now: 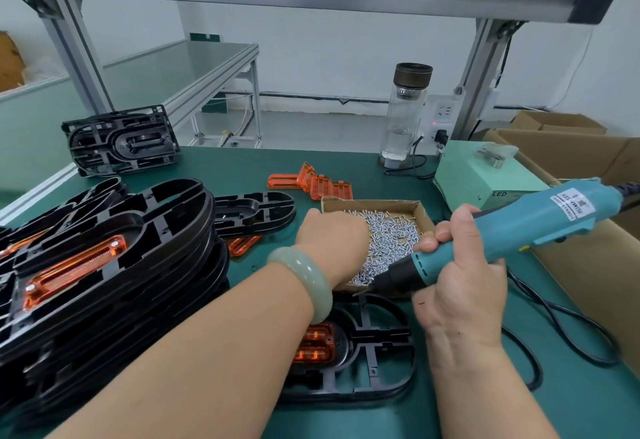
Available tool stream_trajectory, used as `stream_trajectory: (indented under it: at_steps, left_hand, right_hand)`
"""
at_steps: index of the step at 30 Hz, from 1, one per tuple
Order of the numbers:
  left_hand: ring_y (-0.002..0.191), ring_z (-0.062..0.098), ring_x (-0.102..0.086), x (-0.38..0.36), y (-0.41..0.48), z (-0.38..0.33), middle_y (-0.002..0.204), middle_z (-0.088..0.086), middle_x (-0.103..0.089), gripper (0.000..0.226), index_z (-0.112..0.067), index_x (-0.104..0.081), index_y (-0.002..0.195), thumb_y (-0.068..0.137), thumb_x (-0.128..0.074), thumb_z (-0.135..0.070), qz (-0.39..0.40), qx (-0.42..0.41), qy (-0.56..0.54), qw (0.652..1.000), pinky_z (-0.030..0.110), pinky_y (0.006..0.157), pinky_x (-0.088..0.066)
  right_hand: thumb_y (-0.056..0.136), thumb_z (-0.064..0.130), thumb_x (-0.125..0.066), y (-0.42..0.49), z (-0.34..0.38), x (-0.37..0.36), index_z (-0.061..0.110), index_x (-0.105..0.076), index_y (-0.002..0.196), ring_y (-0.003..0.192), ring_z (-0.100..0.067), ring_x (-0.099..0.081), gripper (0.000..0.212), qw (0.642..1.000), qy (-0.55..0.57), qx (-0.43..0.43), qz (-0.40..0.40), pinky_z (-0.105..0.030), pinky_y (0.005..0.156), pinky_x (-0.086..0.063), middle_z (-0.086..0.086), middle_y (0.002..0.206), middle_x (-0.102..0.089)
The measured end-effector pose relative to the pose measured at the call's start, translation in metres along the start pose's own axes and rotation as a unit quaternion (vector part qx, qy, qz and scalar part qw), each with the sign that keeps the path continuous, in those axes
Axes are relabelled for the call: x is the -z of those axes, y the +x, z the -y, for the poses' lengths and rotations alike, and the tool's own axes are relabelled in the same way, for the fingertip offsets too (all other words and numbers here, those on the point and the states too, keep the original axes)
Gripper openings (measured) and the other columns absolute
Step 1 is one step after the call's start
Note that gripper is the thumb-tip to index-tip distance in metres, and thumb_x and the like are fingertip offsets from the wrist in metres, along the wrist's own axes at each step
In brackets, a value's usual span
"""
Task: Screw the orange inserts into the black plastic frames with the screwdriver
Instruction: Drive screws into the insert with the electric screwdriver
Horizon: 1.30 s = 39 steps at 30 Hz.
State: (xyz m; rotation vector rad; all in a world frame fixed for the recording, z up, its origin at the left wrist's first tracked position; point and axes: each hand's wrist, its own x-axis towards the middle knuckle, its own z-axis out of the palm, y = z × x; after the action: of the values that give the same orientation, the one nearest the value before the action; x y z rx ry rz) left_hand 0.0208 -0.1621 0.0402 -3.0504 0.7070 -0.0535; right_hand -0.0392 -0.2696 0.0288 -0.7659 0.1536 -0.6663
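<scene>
The right grip (pixel 460 265) was closed round the teal electric screwdriver (pixel 519 227), fingers wrapped on the barrel just behind its black nose. The tool slanted down toward 8 o'clock, its bit ending over the near edge of a cardboard tray (pixel 424 217).

The left grip (pixel 329 237), with a pale green bangle (pixel 304 279) at the wrist, was dipped into the heap of small silver screws (pixel 391 237) in that tray. Its fingertips were hidden, so whether it pinched anything could not be told.

At 6 o'clock from the tray a black frame (pixel 381 352) lay flat on the green bench (pixel 571 404), partly under the left forearm. A seated insert (pixel 317 343), orange, showed in its middle.

At 9 o'clock stood a stack of black frames (pixel 156 230), the uppermost carrying a top insert (pixel 72 269), also orange. A single frame (pixel 256 210) lay between the stack and the tray.

Loose orange inserts (pixel 311 182) lay at the tray's 12 o'clock, touching one another. A glass bottle (pixel 405 116) stood at 1 o'clock, and a pale green box (pixel 478 175) marked LED sat at 2 o'clock.
</scene>
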Motion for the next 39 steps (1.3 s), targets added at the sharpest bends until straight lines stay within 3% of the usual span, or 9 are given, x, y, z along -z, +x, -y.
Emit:
stream_trajectory:
  at_steps: [6,9,13,18,21,24,27,32,39]
  left_hand:
    - [0.087,0.025,-0.062,0.005,-0.006,0.004,0.082,-0.001,-0.065,0.020,-0.016,-0.066,0.081,0.086,-0.062,-0.035,-0.046,0.038,-0.131,0.990,0.034,0.075,-0.049]
    - [0.086,0.022,-0.061,0.007,-0.017,0.008,0.083,0.000,-0.068,0.016,-0.019,-0.058,0.071,0.086,-0.061,-0.026,-0.115,0.058,-0.261,0.957,0.033,0.077,-0.050]
    - [0.066,0.017,-0.065,0.006,-0.039,0.015,0.064,-0.002,-0.068,0.016,-0.021,-0.057,0.068,0.081,-0.063,-0.013,-0.174,0.135,-0.476,0.851,0.033,0.066,-0.055]
    - [0.058,0.010,-0.066,0.000,-0.075,0.016,0.066,-0.001,-0.071,0.010,-0.019,-0.065,0.080,0.085,-0.063,-0.012,-0.207,0.169,-0.645,0.716,0.018,0.054,-0.051]
    - [0.056,0.012,-0.063,-0.004,-0.096,0.015,0.066,0.001,-0.069,0.012,-0.023,-0.072,0.074,0.083,-0.066,-0.021,-0.195,0.174,-0.693,0.672,0.017,0.053,-0.050]
    - [0.053,0.009,-0.059,-0.006,-0.112,0.013,0.062,0.001,-0.066,0.011,-0.022,-0.073,0.066,0.067,-0.070,-0.032,-0.166,0.186,-0.762,0.597,0.016,0.047,-0.048]
    - [0.055,0.011,-0.062,-0.009,-0.120,0.013,0.064,0.006,-0.067,0.014,-0.019,-0.075,0.069,0.055,-0.072,-0.022,-0.132,0.197,-0.809,0.537,0.017,0.049,-0.050]
    - [0.061,0.015,-0.066,-0.013,-0.119,0.013,0.067,0.007,-0.067,0.015,-0.013,-0.073,0.076,0.076,-0.069,0.002,-0.144,0.218,-0.800,0.541,0.018,0.053,-0.053]
    - [0.056,0.011,-0.063,-0.015,-0.120,0.009,0.068,0.008,-0.071,0.015,-0.022,-0.076,0.075,0.082,-0.067,-0.013,-0.126,0.210,-0.764,0.597,0.017,0.051,-0.050]
  right_hand:
    - [0.097,0.015,-0.057,-0.001,0.001,0.000,0.019,-0.054,0.089,0.048,-0.010,-0.046,0.009,1.000,0.008,-0.004,0.003,-0.021,0.055,-0.045,0.004,0.058,-0.048]
    - [0.097,0.017,-0.058,-0.001,0.002,-0.001,0.019,-0.054,0.089,0.049,-0.010,-0.047,0.010,1.000,0.015,-0.008,0.004,-0.021,0.055,-0.045,0.004,0.059,-0.048]
    - [0.096,0.019,-0.059,-0.002,0.003,-0.001,0.022,-0.054,0.085,0.049,-0.008,-0.047,0.013,0.999,0.027,-0.018,-0.004,-0.021,0.055,-0.044,0.006,0.059,-0.047]
    - [0.095,0.019,-0.059,-0.003,0.005,-0.001,0.022,-0.054,0.084,0.048,-0.007,-0.047,0.013,0.998,0.059,-0.037,-0.009,-0.019,0.053,-0.044,0.007,0.059,-0.048]
    - [0.094,0.021,-0.062,-0.004,0.005,-0.002,0.021,-0.051,0.080,0.048,-0.007,-0.047,0.018,0.996,0.076,-0.046,-0.014,-0.020,0.053,-0.044,0.007,0.060,-0.048]
    - [0.092,0.023,-0.063,-0.006,0.005,-0.002,0.021,-0.049,0.082,0.049,-0.006,-0.047,0.017,0.994,0.090,-0.058,-0.011,-0.019,0.053,-0.045,0.008,0.061,-0.049]
    - [0.092,0.024,-0.062,-0.009,0.005,-0.003,0.022,-0.048,0.086,0.049,-0.005,-0.047,0.016,0.992,0.104,-0.070,-0.009,-0.019,0.055,-0.046,0.009,0.062,-0.049]
    - [0.094,0.026,-0.059,-0.013,0.003,-0.004,0.023,-0.047,0.088,0.050,-0.004,-0.046,0.014,0.987,0.134,-0.083,-0.002,-0.019,0.061,-0.044,0.010,0.062,-0.048]
    - [0.086,0.029,-0.063,-0.015,0.004,-0.007,0.025,-0.052,0.080,0.050,-0.003,-0.046,0.013,0.982,0.156,-0.106,-0.014,-0.019,0.061,-0.045,0.012,0.062,-0.048]
